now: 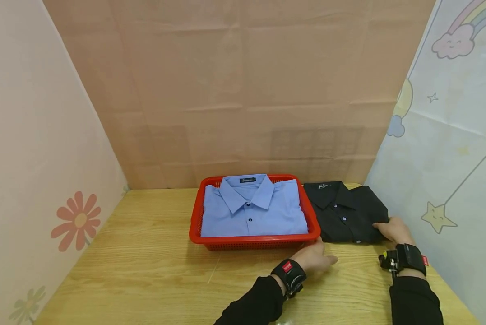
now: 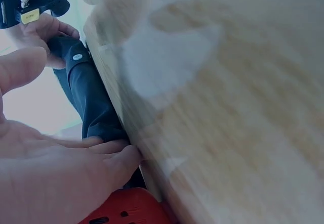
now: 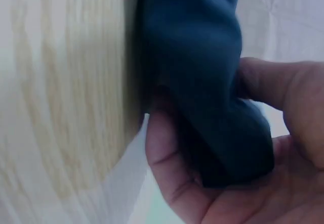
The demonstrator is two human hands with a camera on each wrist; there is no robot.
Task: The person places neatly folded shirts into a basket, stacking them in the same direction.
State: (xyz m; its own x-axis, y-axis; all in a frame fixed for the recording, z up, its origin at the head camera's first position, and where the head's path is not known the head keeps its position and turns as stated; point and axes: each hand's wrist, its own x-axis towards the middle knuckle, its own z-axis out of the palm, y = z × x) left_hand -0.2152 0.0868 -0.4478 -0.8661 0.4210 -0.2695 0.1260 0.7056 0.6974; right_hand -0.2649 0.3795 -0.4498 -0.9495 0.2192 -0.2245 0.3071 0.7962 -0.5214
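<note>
A folded black shirt (image 1: 344, 214) lies on the table, right against the red basket's side. My right hand (image 1: 396, 230) grips its right edge. In the right wrist view, the thumb is over the dark cloth (image 3: 197, 82) and the curled fingers (image 3: 172, 168) are beneath it. My left hand (image 1: 315, 258) is at the basket's front right corner, close to the shirt's front edge. Its fingers look fairly straight in the left wrist view, with the thumb (image 2: 23, 67) held apart; the fingertips reach the black cloth (image 2: 93, 97), partly hidden.
The red plastic basket (image 1: 251, 243) holds a folded light blue shirt (image 1: 251, 216) with its collar toward the back. Brown paper (image 1: 243, 90) covers the wall behind. Printed side walls (image 1: 450, 149) border the wooden table (image 1: 145, 271), the right one close to my right hand.
</note>
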